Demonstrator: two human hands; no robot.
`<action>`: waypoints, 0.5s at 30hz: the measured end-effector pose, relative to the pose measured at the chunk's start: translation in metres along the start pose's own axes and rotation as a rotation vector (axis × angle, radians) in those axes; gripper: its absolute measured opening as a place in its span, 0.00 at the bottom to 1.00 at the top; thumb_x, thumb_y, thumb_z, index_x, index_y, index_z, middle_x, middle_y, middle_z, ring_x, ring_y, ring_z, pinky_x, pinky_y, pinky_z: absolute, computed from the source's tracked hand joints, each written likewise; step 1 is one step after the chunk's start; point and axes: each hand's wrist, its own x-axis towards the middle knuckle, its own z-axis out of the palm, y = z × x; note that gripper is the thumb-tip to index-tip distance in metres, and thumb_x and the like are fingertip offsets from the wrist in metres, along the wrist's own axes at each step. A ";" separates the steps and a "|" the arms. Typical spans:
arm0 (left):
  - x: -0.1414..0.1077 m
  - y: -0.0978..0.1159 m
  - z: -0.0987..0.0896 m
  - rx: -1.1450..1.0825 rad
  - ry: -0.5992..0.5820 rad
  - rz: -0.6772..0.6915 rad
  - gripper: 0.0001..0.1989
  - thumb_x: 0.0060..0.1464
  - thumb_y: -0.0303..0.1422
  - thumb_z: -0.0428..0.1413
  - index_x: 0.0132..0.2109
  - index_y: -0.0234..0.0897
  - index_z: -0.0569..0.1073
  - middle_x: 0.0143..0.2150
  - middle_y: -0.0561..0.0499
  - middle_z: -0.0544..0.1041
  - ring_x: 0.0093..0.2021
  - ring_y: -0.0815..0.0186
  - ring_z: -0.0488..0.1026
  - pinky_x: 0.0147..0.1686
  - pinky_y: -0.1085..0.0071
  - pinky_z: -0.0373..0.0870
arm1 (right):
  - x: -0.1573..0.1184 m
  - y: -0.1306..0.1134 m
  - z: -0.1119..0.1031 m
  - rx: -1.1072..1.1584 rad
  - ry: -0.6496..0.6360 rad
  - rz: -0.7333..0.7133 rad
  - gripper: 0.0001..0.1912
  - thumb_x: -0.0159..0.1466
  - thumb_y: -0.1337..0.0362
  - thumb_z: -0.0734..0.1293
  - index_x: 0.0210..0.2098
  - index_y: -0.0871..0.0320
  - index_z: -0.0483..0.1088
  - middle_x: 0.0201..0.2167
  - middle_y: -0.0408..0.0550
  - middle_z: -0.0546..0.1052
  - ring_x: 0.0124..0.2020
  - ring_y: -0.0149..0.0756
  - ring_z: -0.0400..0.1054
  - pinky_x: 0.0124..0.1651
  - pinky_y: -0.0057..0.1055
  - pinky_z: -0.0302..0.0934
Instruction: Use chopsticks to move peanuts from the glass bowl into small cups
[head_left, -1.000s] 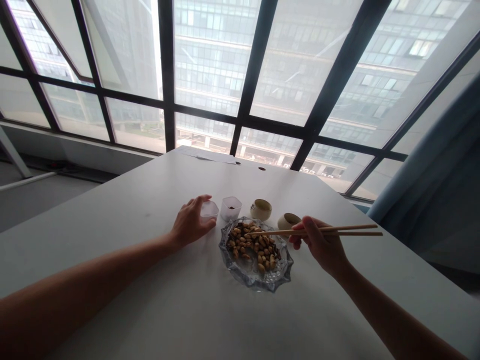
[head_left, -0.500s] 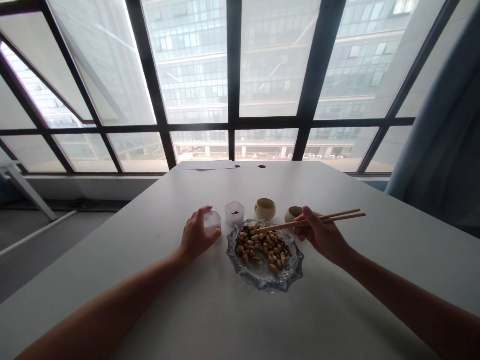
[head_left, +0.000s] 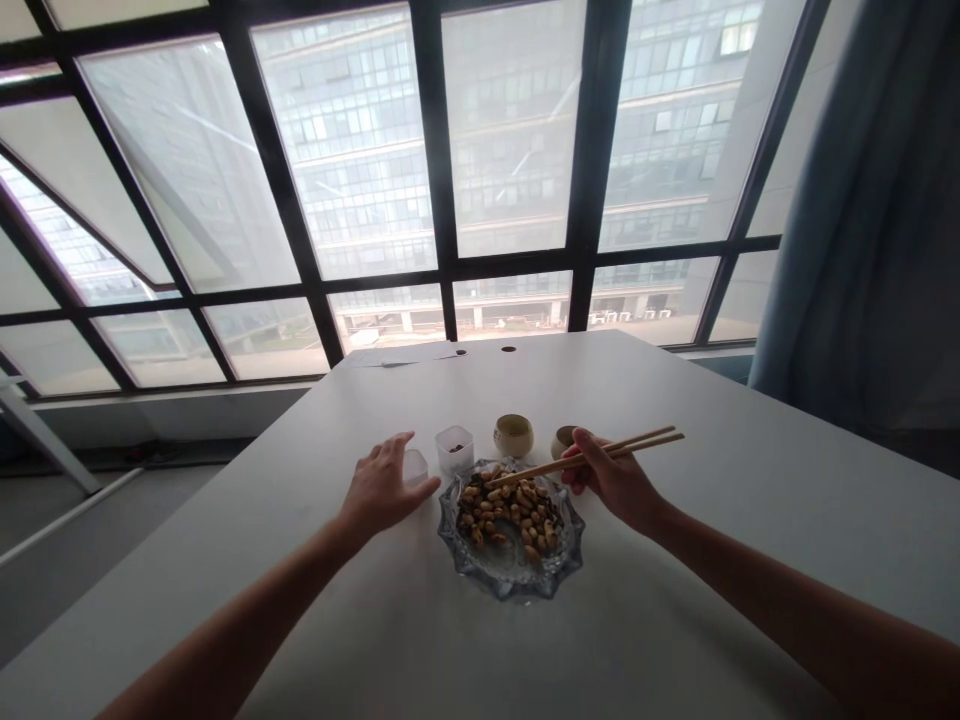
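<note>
My right hand [head_left: 611, 485] is closed around a pair of wooden chopsticks [head_left: 637, 441]. Their tips reach into the pistachio-like nuts [head_left: 525, 510], which are mixed with darker bits; whether anything is pinched there I cannot tell. The nuts lie in a scalloped clear glass dish [head_left: 510, 582]. To the left, my left hand [head_left: 379, 485] is open, thumb and fingers spread beside a small translucent plastic cup [head_left: 415, 467]. Part of that cup is hidden by the hand. A second plastic cup [head_left: 455, 455], just right of it, has a few dark bits inside.
Behind the dish stands a beige round cup [head_left: 514, 438]. A similar cup [head_left: 562, 440] is partly covered by my right hand. Everything rests on a white table [head_left: 345, 620]. Paper [head_left: 397, 357] lies at its far edge, before large windows; a blue curtain [head_left: 817, 220] hangs on the right.
The view has tilted and shifted, so the scene sits a little further left and lower. My left thumb and fingers are spread wider from the plastic cup. The chopstick tips remain at the nuts.
</note>
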 end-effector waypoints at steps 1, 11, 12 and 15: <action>0.006 0.004 -0.003 -0.007 -0.007 0.006 0.34 0.53 0.49 0.57 0.62 0.36 0.64 0.63 0.36 0.70 0.62 0.45 0.67 0.58 0.46 0.63 | 0.000 0.000 0.000 0.004 0.003 0.004 0.29 0.52 0.39 0.74 0.24 0.62 0.75 0.14 0.48 0.76 0.14 0.31 0.68 0.17 0.25 0.63; 0.065 0.031 0.013 -0.069 -0.185 0.056 0.34 0.47 0.42 0.62 0.61 0.41 0.64 0.52 0.40 0.79 0.52 0.49 0.77 0.53 0.52 0.68 | 0.003 -0.007 -0.003 0.018 0.054 -0.003 0.28 0.52 0.39 0.74 0.25 0.61 0.75 0.14 0.48 0.75 0.15 0.32 0.68 0.17 0.26 0.63; 0.067 0.030 0.015 -0.078 -0.178 0.049 0.35 0.46 0.40 0.63 0.61 0.41 0.63 0.51 0.40 0.80 0.51 0.50 0.77 0.51 0.54 0.69 | 0.004 -0.007 -0.003 0.018 0.066 -0.016 0.28 0.52 0.39 0.74 0.25 0.61 0.75 0.14 0.48 0.75 0.15 0.33 0.68 0.17 0.27 0.63; 0.068 0.027 0.018 -0.108 -0.151 0.059 0.36 0.43 0.37 0.64 0.60 0.39 0.63 0.49 0.40 0.80 0.48 0.50 0.78 0.47 0.56 0.72 | 0.004 -0.009 -0.003 0.013 0.140 -0.087 0.28 0.52 0.39 0.74 0.24 0.60 0.75 0.15 0.48 0.76 0.15 0.33 0.68 0.17 0.28 0.63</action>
